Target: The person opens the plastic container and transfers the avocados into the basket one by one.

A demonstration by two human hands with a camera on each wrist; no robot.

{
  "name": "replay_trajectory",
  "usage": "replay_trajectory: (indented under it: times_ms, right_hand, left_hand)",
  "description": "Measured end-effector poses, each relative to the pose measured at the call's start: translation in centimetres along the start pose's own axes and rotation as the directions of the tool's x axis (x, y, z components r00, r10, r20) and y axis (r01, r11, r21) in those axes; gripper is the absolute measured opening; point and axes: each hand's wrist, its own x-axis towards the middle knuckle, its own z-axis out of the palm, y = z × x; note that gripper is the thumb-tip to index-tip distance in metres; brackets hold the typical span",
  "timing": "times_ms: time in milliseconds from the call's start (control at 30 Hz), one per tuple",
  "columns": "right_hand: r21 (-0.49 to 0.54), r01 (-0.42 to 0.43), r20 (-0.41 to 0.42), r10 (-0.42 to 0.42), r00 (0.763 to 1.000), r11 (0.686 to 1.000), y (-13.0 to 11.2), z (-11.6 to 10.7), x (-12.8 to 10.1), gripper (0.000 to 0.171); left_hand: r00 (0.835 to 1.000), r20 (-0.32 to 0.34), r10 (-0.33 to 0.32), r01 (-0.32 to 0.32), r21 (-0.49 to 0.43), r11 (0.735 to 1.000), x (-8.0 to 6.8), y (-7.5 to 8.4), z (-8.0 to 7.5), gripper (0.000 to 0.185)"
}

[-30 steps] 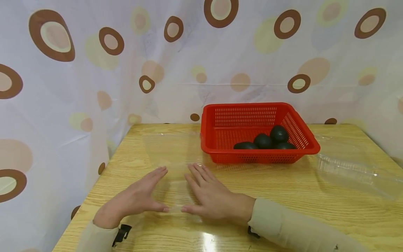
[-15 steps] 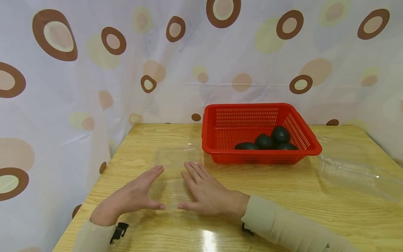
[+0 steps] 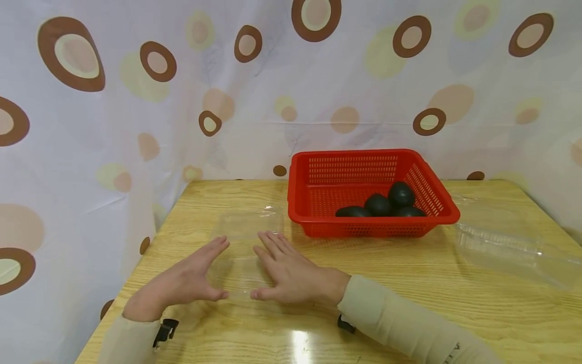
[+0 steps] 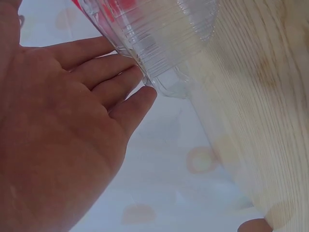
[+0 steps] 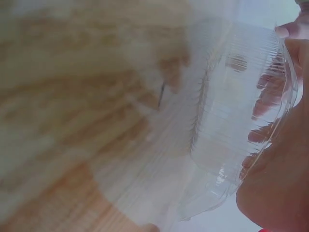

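Both forearms, in pale beige sleeves, reach in low over the near left part of the wooden surface (image 3: 409, 283), and the hands face each other with straight, relaxed fingers. The left hand (image 3: 184, 283) stands on its edge, palm turned inward; the right hand (image 3: 291, 273) lies flatter, palm tilted toward the left one, thumbs nearly pointing at each other. Between them sits a clear plastic clamshell container (image 3: 243, 253), its open lid lying flat beyond the fingertips toward the basket. From the head view the container is barely more than a glint, and I cannot quite tell whether the palms press its sides. The left wrist view settles one side: the left hand's fingers (image 4: 113, 72) lie straight against the ribbed clear wall (image 4: 159, 38). The right wrist view shows the ribbed tub (image 5: 241, 111) right by the right palm, with the other hand's fingers seen through the plastic, though it is blurry. Farther out, just beyond and to the right, stands a red plastic basket (image 3: 318, 172) holding dark avocados (image 3: 379, 205). A second clear container (image 3: 509, 247) lies well apart on the right, before a spotted curtain (image 3: 136, 101).
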Motion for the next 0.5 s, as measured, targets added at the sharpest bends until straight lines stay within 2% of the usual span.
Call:
replay_trajectory:
  times_ms: [133,267,367,500]
  right_hand:
    - [0.030,0.001,0.008,-0.001,1.000,1.000,0.3,-0.3,0.6,0.096]
    - [0.154,0.002,0.007,-0.003,1.000,0.988,0.8,-0.8,0.6,0.093]
    - [0.228,0.011,-0.029,-0.004,1.000,0.974,1.3,-1.2,0.0,0.088]
    - [0.259,0.012,-0.081,0.010,0.997,0.966,2.1,-2.1,-1.6,0.082]
  left_hand:
    - [1.000,0.005,0.016,-0.016,0.025,1.000,0.2,-0.2,-0.3,0.102]
    - [0.999,0.000,0.049,-0.049,0.039,0.998,0.2,-0.3,-0.2,0.102]
    - [0.997,-0.031,0.077,-0.075,0.051,0.996,0.1,-0.5,0.2,0.102]
    - [0.990,-0.095,0.100,-0.092,0.088,0.992,-0.1,-0.9,0.5,0.102]
